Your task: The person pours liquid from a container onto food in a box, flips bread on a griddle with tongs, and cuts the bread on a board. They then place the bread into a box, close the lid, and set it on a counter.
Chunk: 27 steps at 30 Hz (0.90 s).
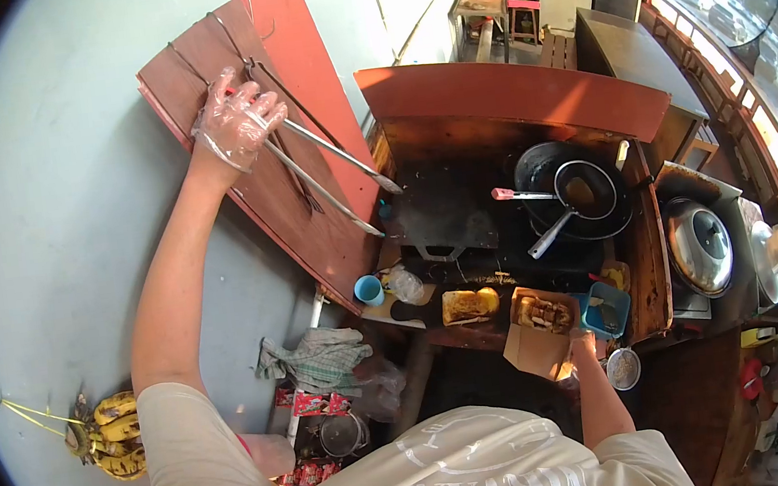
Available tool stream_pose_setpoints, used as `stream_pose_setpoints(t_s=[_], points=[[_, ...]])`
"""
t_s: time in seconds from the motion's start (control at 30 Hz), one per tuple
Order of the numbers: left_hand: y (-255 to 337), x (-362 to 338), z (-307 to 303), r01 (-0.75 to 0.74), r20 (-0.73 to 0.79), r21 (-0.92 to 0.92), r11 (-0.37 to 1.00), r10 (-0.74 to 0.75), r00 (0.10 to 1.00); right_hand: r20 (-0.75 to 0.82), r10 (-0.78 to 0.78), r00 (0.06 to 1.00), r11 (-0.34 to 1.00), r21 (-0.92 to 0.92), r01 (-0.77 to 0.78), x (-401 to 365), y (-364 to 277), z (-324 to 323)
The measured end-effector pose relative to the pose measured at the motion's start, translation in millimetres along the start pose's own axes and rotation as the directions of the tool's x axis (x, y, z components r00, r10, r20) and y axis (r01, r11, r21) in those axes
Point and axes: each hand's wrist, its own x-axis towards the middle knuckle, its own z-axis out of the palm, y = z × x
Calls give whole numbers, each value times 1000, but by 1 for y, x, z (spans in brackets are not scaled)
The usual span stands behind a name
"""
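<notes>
Low right of center, the R hand [584, 347] is at the edge of the open food box [526, 348], prob. to steady it; fingers part-hidden, can't tell how closed, w/ toast [471, 306] just left & blue tub [595, 323] crowding its right side. Upper left, gloved L hand [240, 120] curls loosely round the top of the tongs [324, 145], arms spread & angled down, hanging utensils [294, 102] close enough to snag; beyond, right of center, nested pans [540, 166].
</notes>
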Motion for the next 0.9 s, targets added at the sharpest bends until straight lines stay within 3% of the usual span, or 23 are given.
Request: stream_pose_setpoints(t_s=[0.07, 0.1, 0.17, 0.23, 0.33, 0.37, 0.47, 0.5, 0.57, 0.63, 0.67, 0.73, 0.77, 0.8, 0.83, 0.87, 0.9], points=[[4, -2, 0, 1, 211, 4, 1000, -2, 977, -34, 165, 986, 950, 274, -150, -48, -48, -33], [7, -3, 0, 1, 216, -3, 1000, 0, 976, -50, 246, 968, 890, 408, -205, -82, -83, -58], [12, -4, -2, 30, 300, 58, 998, -46, 953, -50, 271, 961, 848, 485, -214, -44, -49, -25], [17, -10, -3, 20, 319, 76, 997, -43, 947, 119, 224, 967, 763, 596, -250, -38, -42, -26], [34, -21, 1, 18, 353, 42, 999, -31, 935, 146, 166, 975, 803, 554, -220, -2, 9, 3], [39, -22, 3, 8, 300, -22, 1000, -1, 954, 119, 91, 989, 858, 494, -138, -6, 8, 2], [63, -22, -7, 13, 410, -77, 997, 20, 912, 44, -168, 985, 913, 383, 138, 6, 24, 19], [73, -26, -10, 16, 440, -56, 998, 11, 898, 61, -62, 996, 935, 352, 37, -7, 11, 6], [94, -26, -21, 18, 436, -88, 996, 22, 900, 50, 124, 991, 934, 332, -134, -32, -15, -10], [122, -17, -41, 108, 421, -31, 994, -85, 903, 27, 221, 975, 918, 332, -218, -43, -33, -16], [150, -17, -45, 154, 317, -153, 976, -99, 943, 37, 246, 969, 913, 327, -244, -29, -12, -6], [214, -28, -33, 215, 156, -400, 891, -165, 974, 93, 123, 988, 722, 674, -154, 6, 30, 31], [248, -32, -23, 226, 105, -527, 819, -201, 974, 106, 159, 982, 733, 653, -190, -7, 16, 14], [287, -20, -25, 305, 161, -643, 702, -266, 950, 118, 188, 975, 736, 641, -219, -21, 3, -2], [331, -43, -3, 461, 365, -751, 472, -285, 886, 136, 201, 970, 719, 652, -240, -30, -5, -13], [382, -60, 6, 603, 521, -674, 427, -303, 798, 159, 203, 966, 695, 671, -257, -37, -11, -21], [418, -69, 10, 757, 782, -543, 363, -109, 614, 187, 203, 961, 667, 693, -275, -43, -16, -27]])
